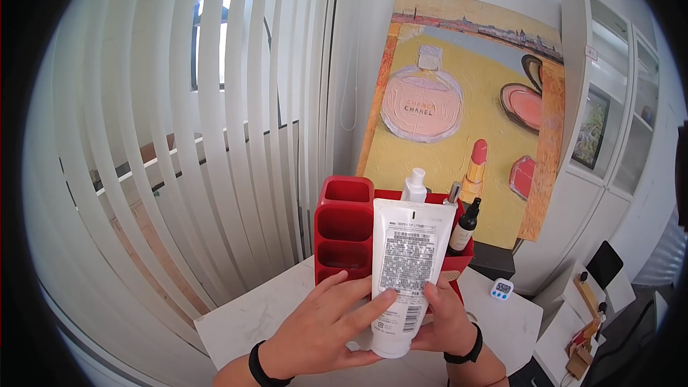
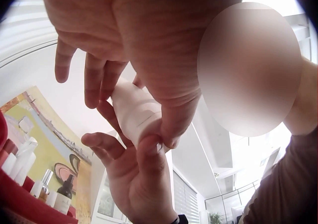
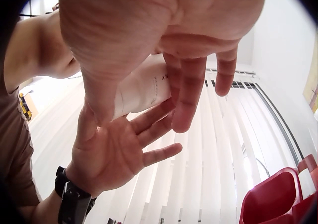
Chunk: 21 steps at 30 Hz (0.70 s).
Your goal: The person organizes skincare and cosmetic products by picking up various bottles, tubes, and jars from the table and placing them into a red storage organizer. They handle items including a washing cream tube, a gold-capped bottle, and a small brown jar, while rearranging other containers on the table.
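Note:
A white squeeze tube (image 1: 412, 244) is held upright, cap end down, its printed back facing the head camera. My right hand (image 1: 450, 322) grips its lower right side, thumb on the front and the other fingers behind. From the left, my left hand (image 1: 312, 330) holds the tube too, index fingertip on the label and thumb down by the cap (image 1: 390, 345). Both wrist views show the tube's other side, partly covered by fingers. Just behind stands a red organizer (image 1: 319, 244), its middle hidden by the tube.
In the organizer stand a white bottle (image 1: 413, 188), a silver-capped bottle (image 1: 454, 191) and a dark spray bottle (image 1: 463, 233). A small digital timer (image 1: 502, 288) lies on the white table (image 1: 247, 315) at right. Vertical blinds (image 1: 215, 143) hang left; a painting (image 1: 494, 100) leans behind.

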Tool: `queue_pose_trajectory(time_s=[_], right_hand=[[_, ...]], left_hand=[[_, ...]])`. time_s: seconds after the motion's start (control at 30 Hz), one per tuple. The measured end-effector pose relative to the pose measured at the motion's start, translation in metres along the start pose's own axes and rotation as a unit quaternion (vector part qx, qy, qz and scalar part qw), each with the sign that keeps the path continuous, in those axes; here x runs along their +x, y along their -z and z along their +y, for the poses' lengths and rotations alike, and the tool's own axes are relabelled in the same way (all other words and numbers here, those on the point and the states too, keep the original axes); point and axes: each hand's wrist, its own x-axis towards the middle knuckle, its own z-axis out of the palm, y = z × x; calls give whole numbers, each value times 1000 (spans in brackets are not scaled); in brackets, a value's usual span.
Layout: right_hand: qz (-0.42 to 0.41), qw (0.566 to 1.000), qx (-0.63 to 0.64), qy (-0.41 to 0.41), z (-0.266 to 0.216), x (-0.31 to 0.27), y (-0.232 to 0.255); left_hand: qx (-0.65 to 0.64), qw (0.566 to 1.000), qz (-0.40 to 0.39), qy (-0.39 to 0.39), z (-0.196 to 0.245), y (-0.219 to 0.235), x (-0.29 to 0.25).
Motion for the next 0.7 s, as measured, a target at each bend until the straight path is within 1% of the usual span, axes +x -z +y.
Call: queue_pose_trajectory(time_s=[0.1,0.2,0.33,0.4,0.5,0.7], right_hand=[[9,1000,17,6,1,0,-2],[19,1000,-1,13,1,1,-1],[20,1000,5,10,0,2,-1],[-2,999,38,0,-2,2,1],[-11,999,29,-10,-3,2,3],[-8,1000,12,-6,-5,4,3]], left_hand=[[1,1000,6,-8,0,1,1],[-4,1000,1,-6,-1,1,0],[-24,1000,15,-3,-1,-2,-2],[-33,999,23,-5,-1,-3,-2],[-36,999,20,-7,-2,-2,-1],[-29,999,13,-3,0,1,2]])
